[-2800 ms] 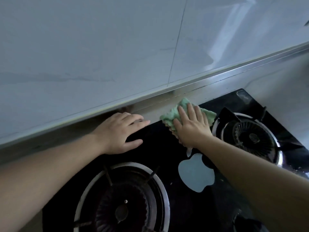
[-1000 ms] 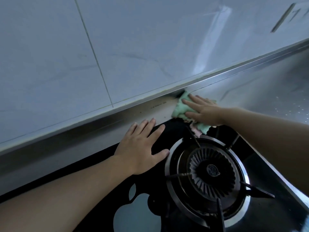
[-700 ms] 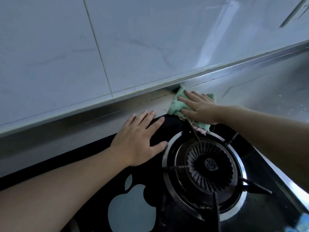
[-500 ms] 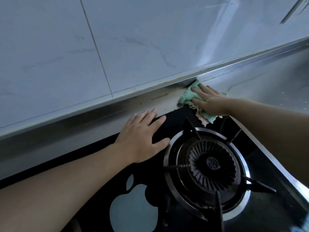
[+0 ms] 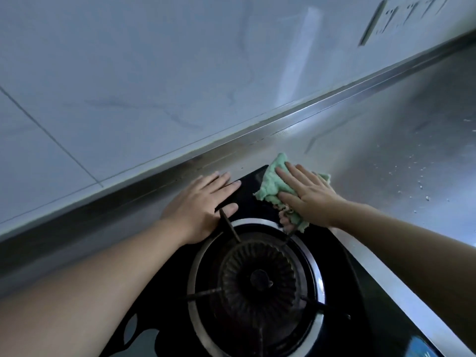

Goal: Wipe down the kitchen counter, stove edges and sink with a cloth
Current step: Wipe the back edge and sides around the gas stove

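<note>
Wiping the stove's far corner, the right hand [image 5: 309, 199] presses its spread, flat grip on the crumpled green cloth [image 5: 273, 185], which straddles the black glass stove [image 5: 342, 266] and steel worktop [image 5: 386, 161]. The left hand [image 5: 201, 207] rests flat, fingers spread, beside it. Next probably comes a sweep along the stove's right edge.

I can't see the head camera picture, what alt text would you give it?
A person's right hand presses a green cloth flat on the far right corner of a black gas stove, where it meets the steel counter. The left hand rests flat on the stove's back edge, beside a round burner.
</note>
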